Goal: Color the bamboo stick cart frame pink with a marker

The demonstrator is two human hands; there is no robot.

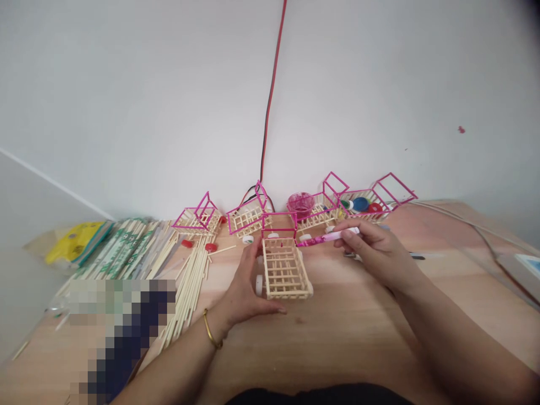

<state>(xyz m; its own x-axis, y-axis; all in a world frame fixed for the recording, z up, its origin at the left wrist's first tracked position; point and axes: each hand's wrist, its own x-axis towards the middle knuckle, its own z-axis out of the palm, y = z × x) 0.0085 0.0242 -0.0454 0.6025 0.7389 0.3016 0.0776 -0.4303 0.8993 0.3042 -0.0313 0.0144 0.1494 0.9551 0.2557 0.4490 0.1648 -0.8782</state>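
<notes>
In front of me on the table stands a small cart of pale wooden sticks (286,269) with white wheels and a magenta-painted handle frame at its far end. My left hand (238,292) grips it from the left, thumb along the near edge and fingers by the side. Between the fingers of my right hand (375,253) is a paintbrush (316,240) with a pale pink handle and magenta-coated tip. That tip touches or lies very close to the cart's far right corner; I cannot tell which. Behind is a plastic cup of magenta paint (301,203).
Several similar carts line the wall, including a red-wheeled one (196,220) at left. Loose sticks (192,287), green-printed stick packets (126,247) and a yellow bag (78,242) lie leftward. Coloured caps (360,204) sit back right. A red-black cable (272,84) hangs down the wall.
</notes>
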